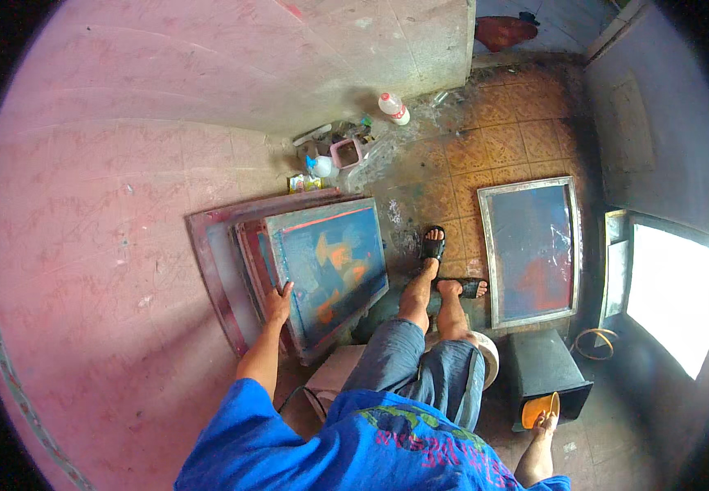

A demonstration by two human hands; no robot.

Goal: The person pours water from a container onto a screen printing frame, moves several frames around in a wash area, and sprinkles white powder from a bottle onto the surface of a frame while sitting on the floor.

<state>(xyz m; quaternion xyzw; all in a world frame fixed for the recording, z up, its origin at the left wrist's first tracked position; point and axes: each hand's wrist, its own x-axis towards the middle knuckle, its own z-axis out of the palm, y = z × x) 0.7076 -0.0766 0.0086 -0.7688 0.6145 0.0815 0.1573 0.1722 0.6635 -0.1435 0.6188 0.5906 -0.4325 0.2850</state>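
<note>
My left hand (278, 302) grips the edge of a screen-printing frame (336, 270). Its mesh is blue with orange and pale patches. Behind it, more frames lean towards the pink wall, the rearmost a larger frame (216, 270) with a pinkish border. At the lower right my right hand (546, 422) holds an orange plastic dipper (533, 410) at the mouth of a black square bin (543, 362). The dipper's lower part is partly hidden, and I cannot tell what is in it. Another framed screen (532, 251), blue with a reddish area, is to the right of my feet.
A bottle with a red cap (395, 109), a spray bottle (320, 166) and a pink square container (347, 153) stand by the wall. A round pale stool or bucket (489, 359) is under me. A bright lit panel (673, 294) and a coiled hose (597, 344) are at the right.
</note>
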